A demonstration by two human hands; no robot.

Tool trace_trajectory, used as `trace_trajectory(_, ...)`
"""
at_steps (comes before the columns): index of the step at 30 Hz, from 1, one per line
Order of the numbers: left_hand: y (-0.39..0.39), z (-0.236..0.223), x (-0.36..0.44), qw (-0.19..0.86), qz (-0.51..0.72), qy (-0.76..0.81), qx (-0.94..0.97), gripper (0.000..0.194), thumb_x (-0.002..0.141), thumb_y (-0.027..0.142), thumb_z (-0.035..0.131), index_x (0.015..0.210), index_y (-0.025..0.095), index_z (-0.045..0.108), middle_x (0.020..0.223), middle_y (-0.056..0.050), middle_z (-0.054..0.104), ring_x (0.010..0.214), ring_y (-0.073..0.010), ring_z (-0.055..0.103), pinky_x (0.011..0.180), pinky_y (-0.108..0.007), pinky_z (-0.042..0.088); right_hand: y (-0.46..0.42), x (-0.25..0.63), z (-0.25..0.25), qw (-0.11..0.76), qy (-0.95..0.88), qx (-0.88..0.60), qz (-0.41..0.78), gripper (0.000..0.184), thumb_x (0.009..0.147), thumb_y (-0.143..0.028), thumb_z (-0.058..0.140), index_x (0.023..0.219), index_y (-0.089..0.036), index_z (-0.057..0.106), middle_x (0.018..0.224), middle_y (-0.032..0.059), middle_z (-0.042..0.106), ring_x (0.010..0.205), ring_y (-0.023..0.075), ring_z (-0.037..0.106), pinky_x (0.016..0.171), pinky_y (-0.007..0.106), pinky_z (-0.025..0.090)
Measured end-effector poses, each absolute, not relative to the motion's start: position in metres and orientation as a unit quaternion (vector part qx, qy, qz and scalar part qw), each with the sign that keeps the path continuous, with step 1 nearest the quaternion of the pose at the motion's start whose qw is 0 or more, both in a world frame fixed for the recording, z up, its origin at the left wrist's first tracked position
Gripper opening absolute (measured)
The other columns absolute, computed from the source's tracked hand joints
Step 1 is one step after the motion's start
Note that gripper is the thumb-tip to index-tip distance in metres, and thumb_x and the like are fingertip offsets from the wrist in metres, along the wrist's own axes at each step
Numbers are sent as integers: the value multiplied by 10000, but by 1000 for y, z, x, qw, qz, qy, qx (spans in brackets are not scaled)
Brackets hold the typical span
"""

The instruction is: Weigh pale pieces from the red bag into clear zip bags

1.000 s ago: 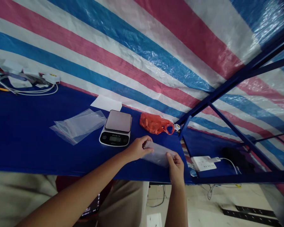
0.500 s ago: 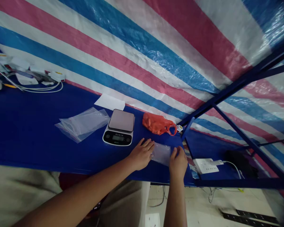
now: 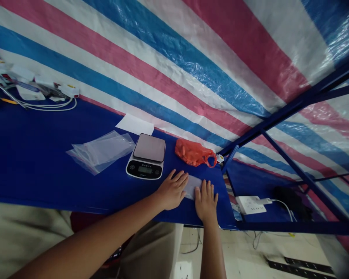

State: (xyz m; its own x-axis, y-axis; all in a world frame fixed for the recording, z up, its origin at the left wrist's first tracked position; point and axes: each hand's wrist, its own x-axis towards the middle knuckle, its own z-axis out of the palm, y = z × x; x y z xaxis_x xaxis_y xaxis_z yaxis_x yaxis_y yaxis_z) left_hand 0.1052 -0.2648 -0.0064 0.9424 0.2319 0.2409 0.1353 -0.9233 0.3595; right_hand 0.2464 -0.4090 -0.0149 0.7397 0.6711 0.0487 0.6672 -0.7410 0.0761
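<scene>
By left hand [image 3: 172, 192], illegibly lettered scale [image 3: 147, 158]

Striped tarp [image 3: 163, 66] behind blue table [image 3: 31, 155]; white cable [image 3: 54, 110] loops at far left; white power strip [image 3: 247, 206] at right, near blue frame [image 3: 285, 111]; black strips [image 3: 301, 268] on floor [image 3: 232, 255]

On the table [image 3: 31, 155], the plastic bag [image 3: 191, 188] lies before the carrier bag [image 3: 191, 152], right of the scale [image 3: 148, 149].
</scene>
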Motion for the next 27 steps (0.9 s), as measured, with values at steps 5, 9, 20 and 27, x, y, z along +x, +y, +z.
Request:
trace_trajectory(5, -265, -6, 103, 172, 132, 107, 970, 598, 1049, 396, 332, 1559, 88, 382, 1665, -107, 294, 1555, -296, 266, 1281, -546, 180, -407, 245, -15, 30, 356, 933, 40, 682, 1056, -441, 233, 1608, -45, 300, 1676, 190, 244, 1558, 375, 201, 1224, 609, 168)
trace_trajectory(9, -266, -5, 103, 163, 131, 116, 971, 594, 1044, 385, 336, 1555, 86, 393, 1663, -106, 307, 1549, -309, 279, 1284, -542, 181, -404, 239, -7, 17, 351, 934, 66, 677, 1059, -440, 233, 1601, -43, 316, 1669, 202, 258, 1549, 397, 216, 1207, 643, 179)
trace_trajectory(20, -266, -7, 102, 145, 151, 119, 971, 556, 1033, 387, 371, 1537, 164, 445, 1646, -88, 365, 1524, -332, 324, 1262, -547, 220, -382, 219, 5, 48, 419, 906, 37, 589, 1071, -413, 318, 1629, -225, 294, 1692, 132, 244, 1569, 351, 176, 1225, 583, 183)
trace_trajectory(27, -266, -8, 103, 143, 162, 121, 969, 558, 1028, 385, 387, 1539, 167, 443, 1646, -85, 365, 1523, -311, 333, 1267, -535, 223, -384, 218, 7, 50, 363, 930, 15, 647, 1057, -503, 353, 1638, -235, 258, 1691, 150, 240, 1555, 384, 204, 1217, 572, 219)
